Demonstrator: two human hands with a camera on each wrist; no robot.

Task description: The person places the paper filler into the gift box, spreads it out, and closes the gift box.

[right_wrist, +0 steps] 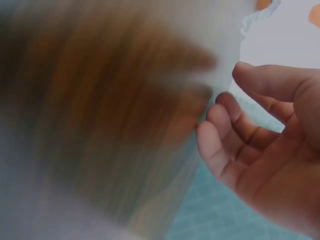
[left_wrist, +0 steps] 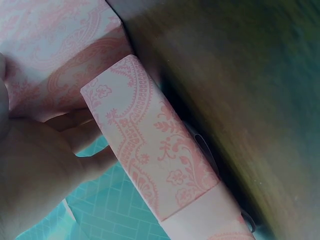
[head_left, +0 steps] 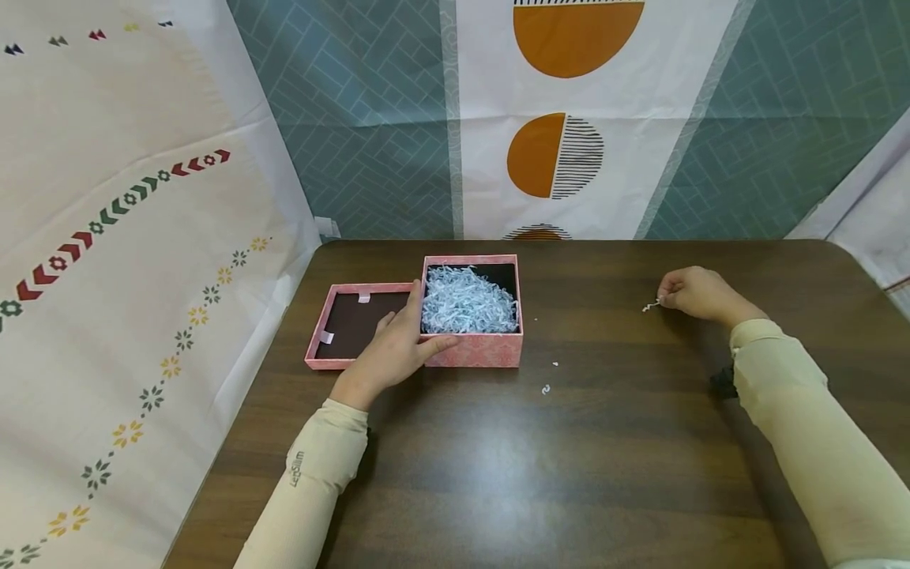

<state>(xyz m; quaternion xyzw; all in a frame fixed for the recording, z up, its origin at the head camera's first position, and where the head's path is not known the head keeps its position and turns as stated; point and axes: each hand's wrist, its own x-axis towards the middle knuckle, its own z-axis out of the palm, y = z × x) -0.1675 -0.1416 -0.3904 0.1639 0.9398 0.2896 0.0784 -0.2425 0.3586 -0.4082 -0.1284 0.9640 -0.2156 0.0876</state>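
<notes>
A pink patterned box (head_left: pixel 475 352) stands on the table, filled with pale blue-white shredded paper (head_left: pixel 469 300). My left hand (head_left: pixel 391 344) rests at its front left corner, thumb along the front wall and fingers against the left side. Beside the box lies its pink lid (head_left: pixel 351 324), dark inside facing up, partly under the left hand. The left wrist view shows the fingers between the box and the lid's edge (left_wrist: pixel 150 145). Off to the right, my right hand (head_left: pixel 697 294) pinches a small curly paper shred (head_left: pixel 650 306) just above the tabletop.
Small paper scraps lie on the brown table (head_left: pixel 490 466), one curled scrap (head_left: pixel 546 389) in front of the box and tinier bits near it. Patterned cloth (head_left: pixel 377 118) hangs behind the table's far edge, and white cloth (head_left: pixel 156 261) hangs at the left.
</notes>
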